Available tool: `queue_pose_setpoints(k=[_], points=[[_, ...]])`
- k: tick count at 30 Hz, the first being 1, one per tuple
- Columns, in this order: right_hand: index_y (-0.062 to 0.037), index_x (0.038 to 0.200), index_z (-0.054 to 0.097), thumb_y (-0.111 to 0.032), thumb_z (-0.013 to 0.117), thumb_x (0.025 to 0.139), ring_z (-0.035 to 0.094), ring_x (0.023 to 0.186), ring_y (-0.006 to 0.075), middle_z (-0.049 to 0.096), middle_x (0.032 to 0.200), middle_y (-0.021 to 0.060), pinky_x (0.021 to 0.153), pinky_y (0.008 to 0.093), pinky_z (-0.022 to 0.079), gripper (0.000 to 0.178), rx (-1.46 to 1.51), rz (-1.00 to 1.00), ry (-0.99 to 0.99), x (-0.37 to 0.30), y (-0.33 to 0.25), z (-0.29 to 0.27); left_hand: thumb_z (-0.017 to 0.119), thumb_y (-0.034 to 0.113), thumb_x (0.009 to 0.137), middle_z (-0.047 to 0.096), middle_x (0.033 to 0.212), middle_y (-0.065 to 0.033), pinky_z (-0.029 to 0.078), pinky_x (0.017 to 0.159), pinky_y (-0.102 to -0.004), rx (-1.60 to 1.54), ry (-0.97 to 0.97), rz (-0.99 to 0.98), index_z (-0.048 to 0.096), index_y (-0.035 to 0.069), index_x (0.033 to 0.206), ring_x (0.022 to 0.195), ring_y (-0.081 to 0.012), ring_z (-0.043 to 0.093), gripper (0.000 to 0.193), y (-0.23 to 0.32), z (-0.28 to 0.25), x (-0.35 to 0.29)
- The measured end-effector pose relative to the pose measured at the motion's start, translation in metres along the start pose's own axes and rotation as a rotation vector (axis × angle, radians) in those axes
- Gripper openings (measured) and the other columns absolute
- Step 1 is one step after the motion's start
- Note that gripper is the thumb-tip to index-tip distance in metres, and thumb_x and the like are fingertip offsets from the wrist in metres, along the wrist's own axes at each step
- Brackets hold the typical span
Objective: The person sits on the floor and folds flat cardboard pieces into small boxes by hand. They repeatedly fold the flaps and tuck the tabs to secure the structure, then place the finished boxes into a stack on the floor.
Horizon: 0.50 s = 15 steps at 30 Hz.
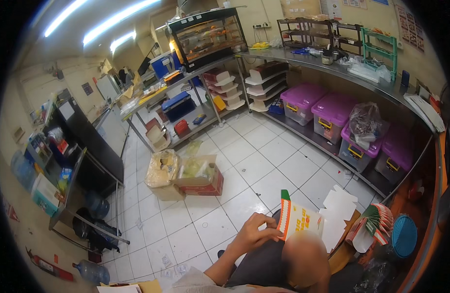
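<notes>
A printed cardboard food box (pixel 303 220), white with green, orange and yellow, is partly unfolded in front of me, its plain white flaps spread to the right. My left hand (pixel 256 233) pinches its left edge between thumb and fingers. My right hand (pixel 307 261) is at the box's near edge; a smear covers its fingers, so its grip is hidden. Just right of the box, a fanned stack of similar flat cartons (pixel 373 222) leans beside a blue round ribbed plastic item (pixel 404 236).
Purple-lidded bins (pixel 332 108) line the shelf beneath a steel counter (pixel 327 61) at the right. An opened carton (pixel 200 180) and a wrapped box (pixel 162 173) stand on the tiled floor. A fire extinguisher (pixel 48 266) and water jugs (pixel 91 271) are at the left.
</notes>
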State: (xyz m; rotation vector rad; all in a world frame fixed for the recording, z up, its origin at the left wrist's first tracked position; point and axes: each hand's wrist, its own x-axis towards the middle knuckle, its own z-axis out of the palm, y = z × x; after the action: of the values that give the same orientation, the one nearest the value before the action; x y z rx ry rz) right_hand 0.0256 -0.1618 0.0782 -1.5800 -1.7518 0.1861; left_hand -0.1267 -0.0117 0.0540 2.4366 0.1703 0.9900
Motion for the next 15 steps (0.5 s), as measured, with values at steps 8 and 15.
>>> queue_pose_setpoints(k=[8, 15], points=[[-0.0032, 0.069, 0.066, -0.007, 0.073, 0.065, 0.053, 0.050, 0.0121, 0.059, 0.062, 0.0053, 0.047, 0.0235, 0.039, 0.009, 0.339, 0.170, 0.134, -0.007, -0.002, -0.001, 0.074, 0.007, 0.059, 0.049, 0.081, -0.0033, 0.040, 0.061, -0.0281, 0.089, 0.286, -0.012, 0.068, 0.010, 0.083, 0.073, -0.0178, 0.048, 0.025, 0.006, 0.015, -0.010], [0.0016, 0.068, 0.063, -0.005, 0.076, 0.064, 0.051, 0.053, 0.0087, 0.058, 0.062, 0.0051, 0.046, 0.0213, 0.035, 0.014, 0.548, 0.497, 0.473, -0.012, 0.013, 0.030, 0.063, 0.003, 0.080, 0.060, 0.087, -0.0065, 0.046, 0.069, -0.0250, -0.214, 0.314, -0.479, 0.059, 0.000, 0.101, 0.078, -0.0137, 0.058, 0.022, 0.026, 0.034, -0.007]])
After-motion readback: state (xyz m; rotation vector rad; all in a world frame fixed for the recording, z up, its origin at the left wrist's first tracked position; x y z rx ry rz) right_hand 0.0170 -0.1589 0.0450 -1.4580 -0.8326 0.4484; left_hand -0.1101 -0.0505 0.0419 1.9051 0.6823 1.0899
